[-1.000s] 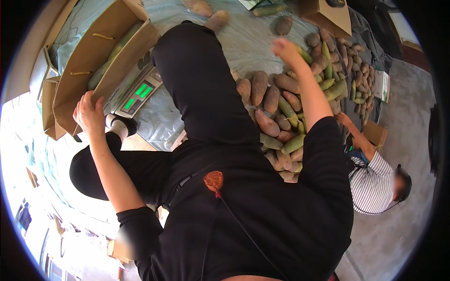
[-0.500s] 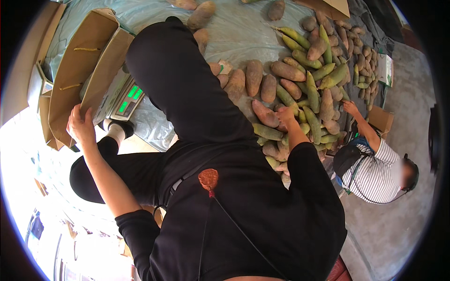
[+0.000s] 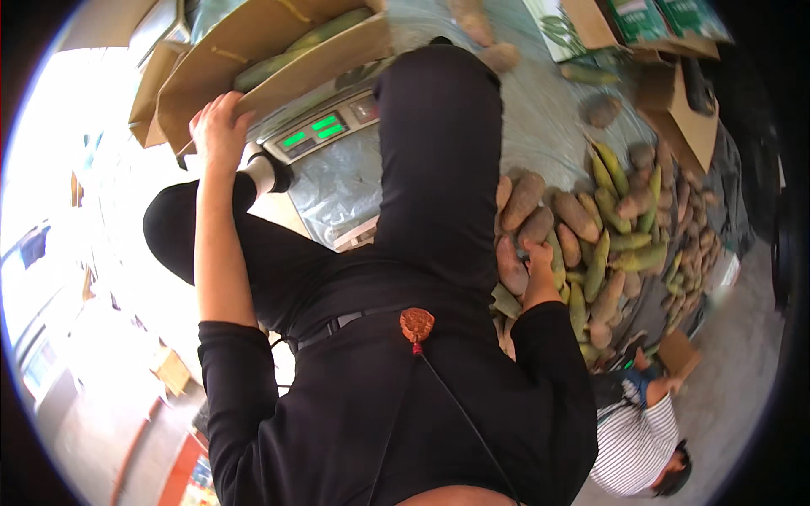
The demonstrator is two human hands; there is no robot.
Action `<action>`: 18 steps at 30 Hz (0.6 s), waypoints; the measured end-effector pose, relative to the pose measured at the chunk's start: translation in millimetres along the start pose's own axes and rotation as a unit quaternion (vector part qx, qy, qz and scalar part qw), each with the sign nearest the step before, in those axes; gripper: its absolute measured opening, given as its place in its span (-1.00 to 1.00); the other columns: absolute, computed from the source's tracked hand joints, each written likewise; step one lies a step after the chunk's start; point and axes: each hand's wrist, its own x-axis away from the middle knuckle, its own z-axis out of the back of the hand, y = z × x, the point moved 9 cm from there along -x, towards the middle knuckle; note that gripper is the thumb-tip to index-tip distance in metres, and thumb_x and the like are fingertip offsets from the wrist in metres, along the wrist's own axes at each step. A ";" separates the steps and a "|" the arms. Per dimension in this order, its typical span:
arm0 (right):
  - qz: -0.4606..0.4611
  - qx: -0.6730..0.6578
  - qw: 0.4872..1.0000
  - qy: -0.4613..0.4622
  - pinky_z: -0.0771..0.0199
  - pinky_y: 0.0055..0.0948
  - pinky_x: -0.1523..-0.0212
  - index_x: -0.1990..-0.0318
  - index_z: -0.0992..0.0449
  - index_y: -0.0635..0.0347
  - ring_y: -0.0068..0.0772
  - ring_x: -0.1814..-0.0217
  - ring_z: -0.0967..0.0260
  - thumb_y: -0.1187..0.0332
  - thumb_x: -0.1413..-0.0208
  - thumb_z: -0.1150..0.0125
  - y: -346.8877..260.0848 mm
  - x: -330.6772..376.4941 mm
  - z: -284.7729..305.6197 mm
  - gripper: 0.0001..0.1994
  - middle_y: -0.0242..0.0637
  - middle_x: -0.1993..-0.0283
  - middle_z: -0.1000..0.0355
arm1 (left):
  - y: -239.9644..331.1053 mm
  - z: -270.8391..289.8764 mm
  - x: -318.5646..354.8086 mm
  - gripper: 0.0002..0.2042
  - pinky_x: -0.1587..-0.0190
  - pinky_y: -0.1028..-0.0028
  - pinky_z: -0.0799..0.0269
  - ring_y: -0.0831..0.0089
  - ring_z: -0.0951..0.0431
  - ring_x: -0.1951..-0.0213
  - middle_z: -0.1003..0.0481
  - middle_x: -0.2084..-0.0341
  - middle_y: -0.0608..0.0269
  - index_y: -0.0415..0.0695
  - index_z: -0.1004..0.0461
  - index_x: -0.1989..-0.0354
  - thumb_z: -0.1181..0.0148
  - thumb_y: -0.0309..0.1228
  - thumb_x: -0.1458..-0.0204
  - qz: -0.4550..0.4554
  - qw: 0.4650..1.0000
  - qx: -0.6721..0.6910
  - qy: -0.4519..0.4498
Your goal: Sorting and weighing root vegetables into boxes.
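My left hand (image 3: 221, 133) is closed over the near edge of an open cardboard box (image 3: 316, 72). Inside the box lie long green radishes (image 3: 329, 30). The box rests on a digital scale (image 3: 316, 133) with lit green displays. My right hand (image 3: 537, 274) reaches into a pile of vegetables to my right, fingers curled among them. A brownish-red root vegetable (image 3: 535, 226) touches its fingertips, and a green radish (image 3: 556, 257) lies beside it. What the fingers grip, if anything, is hidden.
A plastic sheet (image 3: 337, 198) covers the floor under the pile. Ahead to the right stand cardboard boxes (image 3: 675, 110) and green packages (image 3: 637, 18). At the far right another person (image 3: 637, 447) in a striped shirt works beside a small cardboard box (image 3: 677, 352). My raised knee (image 3: 439, 126) stands between scale and pile.
The view has swung left, so the box and pile sit further right in it. Radishes inside the box now show. My left hand stays on the box edge, my right hand in the pile.
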 end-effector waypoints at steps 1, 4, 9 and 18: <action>0.009 0.009 1.000 -0.010 -0.24 -0.07 -0.02 -0.20 -0.20 0.22 -0.12 -0.10 -0.22 0.37 0.15 -0.37 -12.1 11.2 -5.8 -0.30 -0.18 -0.11 -0.31 | -0.3 3.5 1.6 -0.74 0.01 0.26 -0.22 0.26 -0.47 0.20 -0.50 0.38 0.25 -0.07 -0.47 0.24 -0.24 -0.37 0.17 -0.004 1.000 0.004 0.015; -0.042 -0.001 0.999 0.023 -0.36 -0.23 0.05 -0.16 -0.21 0.35 -0.09 -0.05 -0.31 0.45 0.32 -0.48 -16.0 12.8 -5.9 -0.21 -0.01 -0.08 -0.32 | -2.4 6.4 2.2 -0.75 -0.01 0.26 -0.20 0.26 -0.46 0.19 -0.50 0.37 0.25 -0.08 -0.47 0.25 -0.23 -0.38 0.17 0.015 1.000 0.010 0.010; 0.056 -0.073 0.990 -0.103 -0.36 -0.12 0.07 -0.10 -0.28 0.37 -0.15 -0.02 -0.33 0.48 0.27 -0.47 12.4 -30.1 -19.4 -0.30 -0.02 -0.05 -0.34 | 10.7 -4.8 -9.1 -0.77 -0.01 0.25 -0.19 0.24 -0.46 0.17 -0.50 0.36 0.25 -0.08 -0.47 0.26 -0.23 -0.39 0.16 -0.009 0.999 0.048 0.014; -0.179 -0.094 0.978 -0.042 -0.33 -0.18 0.11 0.04 -0.44 0.07 -0.22 0.04 -0.26 0.18 0.22 -0.46 -19.3 41.3 -22.1 -0.47 -0.28 0.10 -0.39 | 4.4 9.3 0.2 -0.78 -0.01 0.20 -0.20 0.22 -0.46 0.21 -0.48 0.40 0.25 -0.07 -0.47 0.30 -0.26 -0.41 0.19 0.012 0.999 0.026 0.024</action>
